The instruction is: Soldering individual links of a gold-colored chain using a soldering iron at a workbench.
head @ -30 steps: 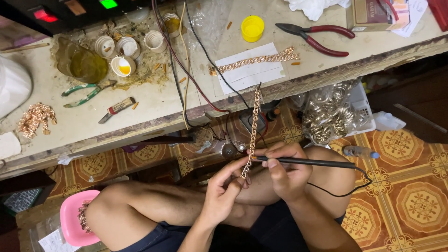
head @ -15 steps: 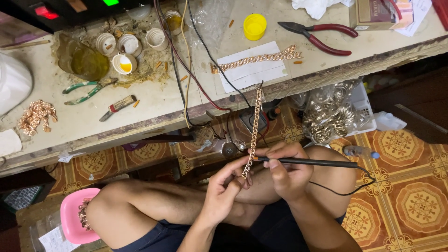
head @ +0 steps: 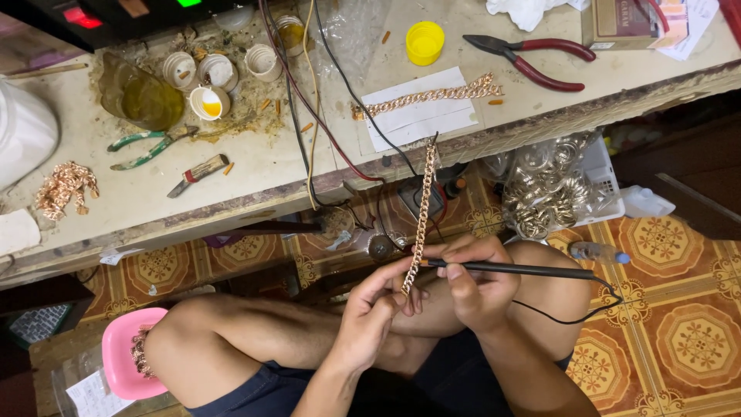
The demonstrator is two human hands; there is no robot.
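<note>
The left hand [head: 369,320] pinches the lower end of a copper-coloured chain [head: 421,216] between its fingers; the chain hangs from the edge of the counter [head: 255,189]. The right hand [head: 478,282] grips a black corded pen tool [head: 509,269], whose tip touches the chain. On the counter, a second chain [head: 432,94] lies on white paper, with red pliers [head: 532,58] and a yellow cap [head: 424,40] near it. Cables [head: 309,116] hang just beside the chain.
</note>
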